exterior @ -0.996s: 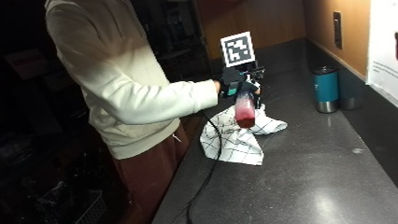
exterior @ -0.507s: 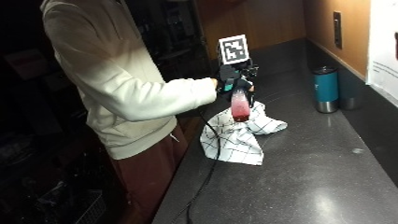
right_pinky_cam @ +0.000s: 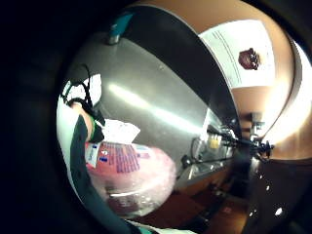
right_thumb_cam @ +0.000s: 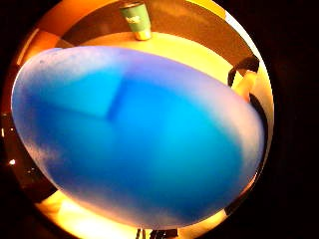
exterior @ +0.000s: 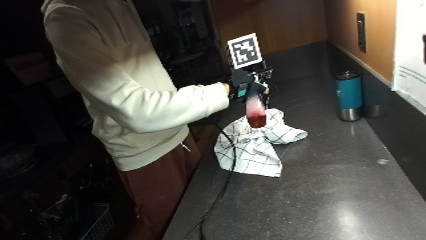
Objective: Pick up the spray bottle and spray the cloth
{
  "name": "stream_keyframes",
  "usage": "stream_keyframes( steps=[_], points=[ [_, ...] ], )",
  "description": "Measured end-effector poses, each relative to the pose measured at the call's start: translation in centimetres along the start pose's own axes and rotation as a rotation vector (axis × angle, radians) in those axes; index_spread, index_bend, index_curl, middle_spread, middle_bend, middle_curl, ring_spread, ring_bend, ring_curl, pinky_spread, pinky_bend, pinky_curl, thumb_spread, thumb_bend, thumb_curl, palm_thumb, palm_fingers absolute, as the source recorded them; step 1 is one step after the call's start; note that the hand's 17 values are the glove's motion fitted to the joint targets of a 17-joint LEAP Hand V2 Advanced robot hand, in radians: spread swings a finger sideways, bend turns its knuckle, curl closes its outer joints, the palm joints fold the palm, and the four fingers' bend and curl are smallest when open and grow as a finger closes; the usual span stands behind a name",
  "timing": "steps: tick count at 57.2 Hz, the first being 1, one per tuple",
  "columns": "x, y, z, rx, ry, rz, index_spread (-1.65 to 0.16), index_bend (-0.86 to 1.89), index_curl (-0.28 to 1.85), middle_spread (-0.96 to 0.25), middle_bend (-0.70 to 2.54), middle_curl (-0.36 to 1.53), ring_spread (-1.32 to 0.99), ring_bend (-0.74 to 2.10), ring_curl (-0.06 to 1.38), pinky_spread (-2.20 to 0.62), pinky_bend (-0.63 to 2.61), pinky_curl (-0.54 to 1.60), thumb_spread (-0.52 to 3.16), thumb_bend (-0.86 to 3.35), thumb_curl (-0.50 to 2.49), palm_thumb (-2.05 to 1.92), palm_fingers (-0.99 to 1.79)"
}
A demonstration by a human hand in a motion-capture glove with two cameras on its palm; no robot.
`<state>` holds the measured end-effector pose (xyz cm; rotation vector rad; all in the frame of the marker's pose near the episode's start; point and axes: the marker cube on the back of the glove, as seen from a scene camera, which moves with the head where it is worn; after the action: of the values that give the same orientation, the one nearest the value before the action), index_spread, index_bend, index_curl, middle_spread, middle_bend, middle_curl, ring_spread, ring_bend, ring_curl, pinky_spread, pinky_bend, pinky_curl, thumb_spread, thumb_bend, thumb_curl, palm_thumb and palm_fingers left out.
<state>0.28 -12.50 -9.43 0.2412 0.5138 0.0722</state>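
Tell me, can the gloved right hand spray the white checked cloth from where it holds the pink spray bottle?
Probably yes: the gloved right hand grips the pink spray bottle above the white checked cloth, nothing between them.

One spray bottle (exterior: 256, 111), pink and see-through, with red liquid at the bottom. One checked cloth (exterior: 256, 144), white with dark lines. One teal cup (exterior: 349, 95) with a silver base. One gloved right hand (exterior: 243, 88). One dark tabletop (exterior: 319, 190). One white paper (exterior: 411, 47) on the wall. One socket plate (exterior: 360, 25) higher up.
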Motion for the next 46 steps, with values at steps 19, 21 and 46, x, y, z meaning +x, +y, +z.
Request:
stream_keyframes(
  steps=[19,21,46],
  points=[
    [-3.2,-0.9,-6.2,0.258,-0.579,-0.007,-0.22,0.18,0.46,-0.14,0.38,0.45,-0.2,0.52,0.41,-0.2,0.43,0.39,0.33,-0.05,0.67,0.89,1.3],
    [-3.8,-1.1,-6.7,0.283,-0.637,-0.007,-0.22,0.18,0.46,-0.14,0.38,0.45,-0.2,0.52,0.41,-0.2,0.43,0.39,0.33,-0.04,0.67,0.89,1.3],
    [-19.3,-5.6,-8.9,0.315,-1.45,-0.088,-0.22,0.17,0.46,-0.13,0.36,0.45,-0.19,0.52,0.41,-0.2,0.44,0.39,0.36,-0.04,0.67,0.9,1.29]
  ],
)
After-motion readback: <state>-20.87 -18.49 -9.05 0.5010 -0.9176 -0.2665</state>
